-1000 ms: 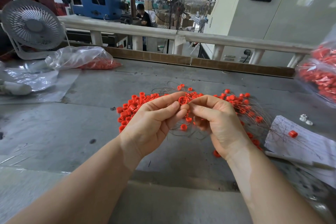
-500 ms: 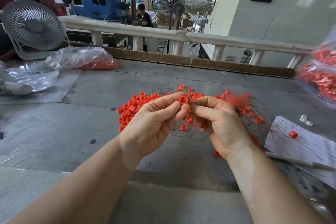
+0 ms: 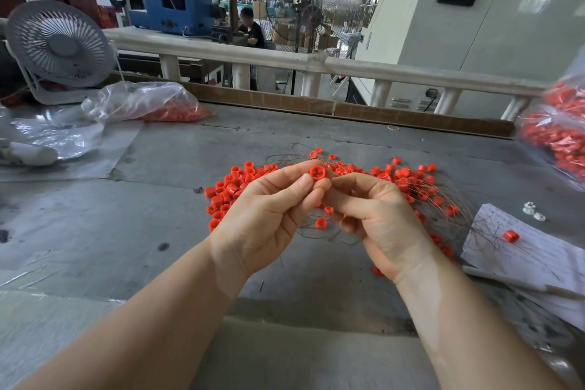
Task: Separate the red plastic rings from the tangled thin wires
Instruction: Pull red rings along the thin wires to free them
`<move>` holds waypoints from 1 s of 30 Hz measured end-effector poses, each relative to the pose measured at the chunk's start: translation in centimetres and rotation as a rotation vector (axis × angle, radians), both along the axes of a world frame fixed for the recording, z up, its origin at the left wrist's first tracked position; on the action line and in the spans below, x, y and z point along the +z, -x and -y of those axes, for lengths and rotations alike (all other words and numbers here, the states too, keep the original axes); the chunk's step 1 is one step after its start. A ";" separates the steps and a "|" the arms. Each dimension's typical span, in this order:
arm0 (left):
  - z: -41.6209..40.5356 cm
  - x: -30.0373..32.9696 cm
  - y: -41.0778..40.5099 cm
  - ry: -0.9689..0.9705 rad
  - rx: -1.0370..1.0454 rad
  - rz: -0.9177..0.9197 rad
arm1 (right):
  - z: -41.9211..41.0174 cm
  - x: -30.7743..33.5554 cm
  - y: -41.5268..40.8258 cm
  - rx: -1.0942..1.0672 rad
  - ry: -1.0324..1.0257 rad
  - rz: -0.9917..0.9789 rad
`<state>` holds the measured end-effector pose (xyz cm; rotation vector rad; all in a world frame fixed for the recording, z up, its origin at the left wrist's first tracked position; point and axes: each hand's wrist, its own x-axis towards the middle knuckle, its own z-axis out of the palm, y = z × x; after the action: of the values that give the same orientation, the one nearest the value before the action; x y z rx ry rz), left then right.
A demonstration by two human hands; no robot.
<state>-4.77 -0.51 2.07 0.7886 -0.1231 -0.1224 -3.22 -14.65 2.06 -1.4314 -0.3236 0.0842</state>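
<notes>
My left hand (image 3: 269,215) pinches a red plastic ring (image 3: 317,173) between thumb and fingertips, held above the grey table (image 3: 126,247). My right hand (image 3: 376,215) sits right beside it with fingers curled, pinching thin wires (image 3: 316,228) that hang in loops below both hands. Several rings dangle on those wires. A heap of loose red rings (image 3: 231,190) lies on the table behind my left hand. More rings tangled in wires (image 3: 424,190) spread out behind and to the right of my right hand.
A clear bag with red rings (image 3: 152,104) and a white fan (image 3: 60,47) stand at the back left. Another bag of red rings (image 3: 557,139) is at the right edge. A paper sheet (image 3: 538,253) with one ring (image 3: 510,236) lies at the right.
Both hands stay close together with the ring pinched at the top. The tangled rings behind my right hand, blurred half a second ago, have settled.
</notes>
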 end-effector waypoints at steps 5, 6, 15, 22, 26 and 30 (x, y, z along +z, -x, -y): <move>0.0 0.0 0.0 -0.020 0.001 0.014 | -0.1 -0.1 0.0 -0.011 -0.004 0.001; 0.0 0.0 0.0 -0.024 0.002 0.017 | -0.1 -0.1 0.0 -0.010 -0.003 0.000; -0.1 -0.2 0.0 -0.078 -0.012 0.052 | -0.2 -0.2 0.2 -0.023 0.094 0.028; -0.3 -0.5 -0.2 -0.084 -0.003 0.073 | -0.1 -0.4 -0.1 -0.087 0.138 0.063; -0.6 -0.7 -0.6 -0.081 0.086 0.059 | 0.7 -0.8 -0.9 -0.423 0.381 0.214; -0.8 -0.9 -0.9 -0.071 0.148 0.040 | 0.6 -1.5 -1.0 -0.461 0.759 0.331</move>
<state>-3.89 0.26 1.14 0.8685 -0.0982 0.0292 -2.19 -15.30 0.58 -2.2474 -0.2286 -0.4562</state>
